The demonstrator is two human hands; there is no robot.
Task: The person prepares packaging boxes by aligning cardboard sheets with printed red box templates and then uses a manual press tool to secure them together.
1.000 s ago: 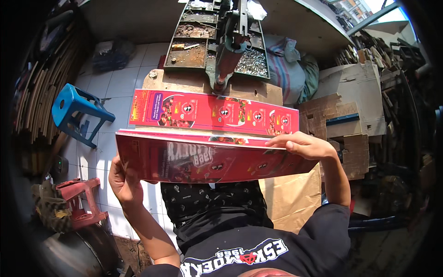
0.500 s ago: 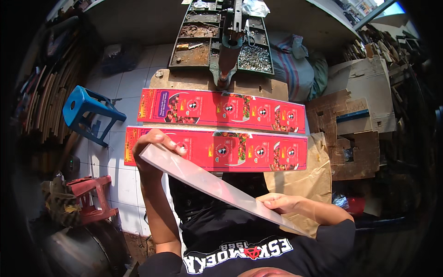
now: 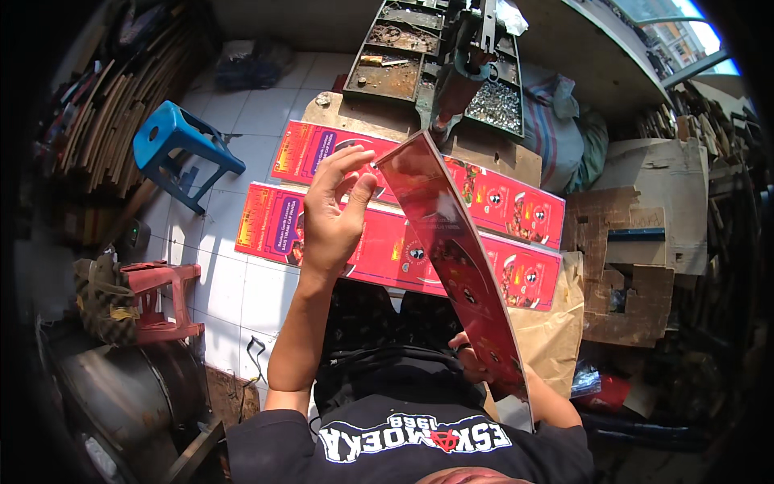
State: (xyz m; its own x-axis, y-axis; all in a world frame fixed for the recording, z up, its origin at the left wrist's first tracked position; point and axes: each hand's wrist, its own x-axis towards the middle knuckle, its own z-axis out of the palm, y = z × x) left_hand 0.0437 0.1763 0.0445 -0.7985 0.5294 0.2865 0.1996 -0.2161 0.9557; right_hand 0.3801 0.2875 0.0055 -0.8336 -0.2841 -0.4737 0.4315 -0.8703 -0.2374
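Observation:
A long, narrow glossy panel (image 3: 451, 242) stands tilted in front of me. Red with food pictures shows on its face; I cannot tell whether this is print or reflection. My right hand (image 3: 474, 360) grips its lower part, partly hidden by the panel. Beside its upper corner, my left hand (image 3: 334, 222) is raised with fingers apart, fingertips close to the edge. Two long red printed panels lie side by side beneath: the far panel (image 3: 516, 198) and the near panel (image 3: 375, 250). The held panel covers part of both.
Behind the panels stands a metal hand press (image 3: 455, 93), with a compartmented tray (image 3: 395, 68) of small metal parts. A blue stool (image 3: 181, 141) and a red stool (image 3: 165, 294) are at left. Brown paper (image 3: 552, 331) and cut cardboard (image 3: 621, 282) lie at right, near sacks (image 3: 548, 121).
The held panel has swung from a low diagonal to a steeper tilt, its upper end rising away from me. My left hand has released its end and opened. The view has turned slightly.

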